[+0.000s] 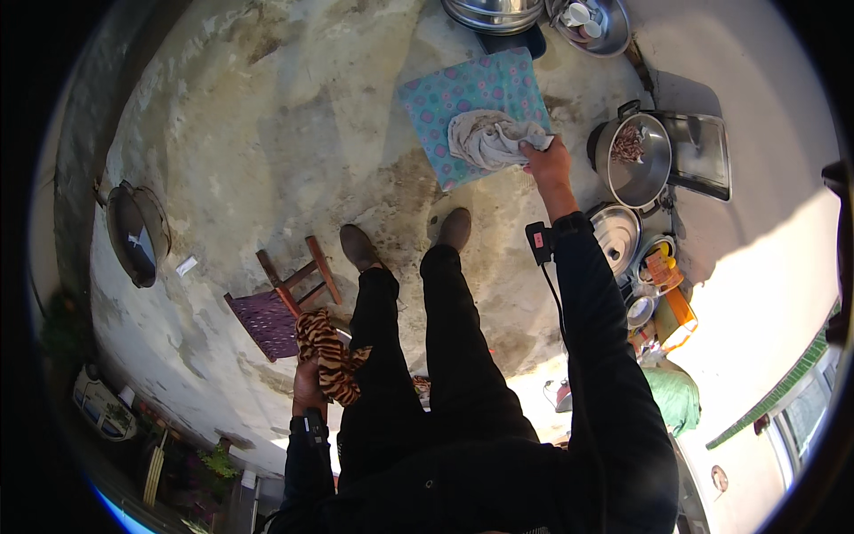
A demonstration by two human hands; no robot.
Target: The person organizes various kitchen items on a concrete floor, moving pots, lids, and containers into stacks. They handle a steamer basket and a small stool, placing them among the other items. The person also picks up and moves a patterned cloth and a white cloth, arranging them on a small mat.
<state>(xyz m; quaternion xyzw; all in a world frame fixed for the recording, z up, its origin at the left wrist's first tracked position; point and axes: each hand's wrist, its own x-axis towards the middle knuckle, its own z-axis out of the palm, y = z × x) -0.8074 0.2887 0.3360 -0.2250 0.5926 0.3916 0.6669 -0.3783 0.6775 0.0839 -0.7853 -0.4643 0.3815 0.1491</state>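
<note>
My right hand (548,162) grips the edge of a crumpled, pale, stained cloth (487,139). This cloth lies on a small table top or board with a turquoise patterned cover (434,100). At lower left, my left hand (309,387) holds a bunched tiger-striped cloth (325,354) beside my leg. Just past the striped cloth is a wooden stool (263,324) with a purple woven seat, lying tipped on the floor. The undersides of both hands are hidden.
A deep metal pot (640,183) stands at right beside a steel tray (717,160), with a round lid (614,233) below. Metal basins (617,40) are at the top. A dark pan (127,233) and a white packet (187,265) lie at left on the concrete floor.
</note>
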